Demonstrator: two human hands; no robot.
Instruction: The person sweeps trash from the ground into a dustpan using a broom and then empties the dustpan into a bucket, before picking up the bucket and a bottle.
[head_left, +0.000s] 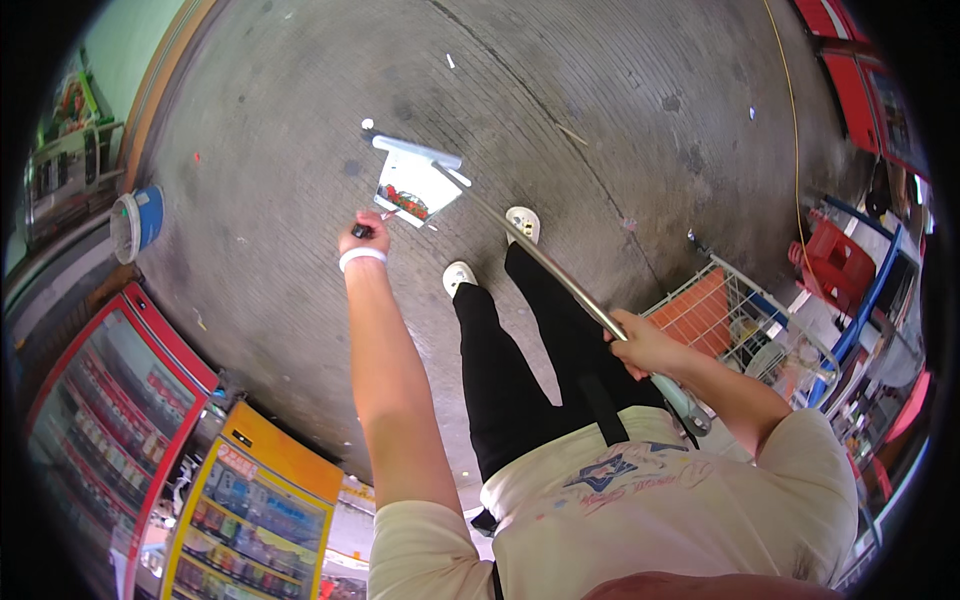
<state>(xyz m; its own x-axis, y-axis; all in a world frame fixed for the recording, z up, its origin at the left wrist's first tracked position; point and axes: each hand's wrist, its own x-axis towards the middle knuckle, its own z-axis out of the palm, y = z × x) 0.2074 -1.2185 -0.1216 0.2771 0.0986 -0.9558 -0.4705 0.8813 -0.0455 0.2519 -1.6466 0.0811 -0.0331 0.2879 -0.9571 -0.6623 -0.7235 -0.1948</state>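
My left hand (365, 234), with a white band at the wrist, is closed around a black-ended handle (361, 231). Just beyond that hand, a white dustpan-like object (420, 180) with a red and green patch sits over the floor. Whether the handle joins it is hard to tell. My right hand (637, 343) grips a metal pole (555, 270) near its pale grey-green end (679, 401). The pole slants away to the far left, its tip at the white object. There a pale bar-shaped head (416, 150) lies across the object's far edge.
Scraps of litter (451, 60) dot the grooved concrete floor (300, 112). At left stand a blue and white bucket (139, 223), a red drinks fridge (127, 420) and a yellow one (255, 517). A wire basket cart (780, 319) and a red plastic stool (836, 262) are at right.
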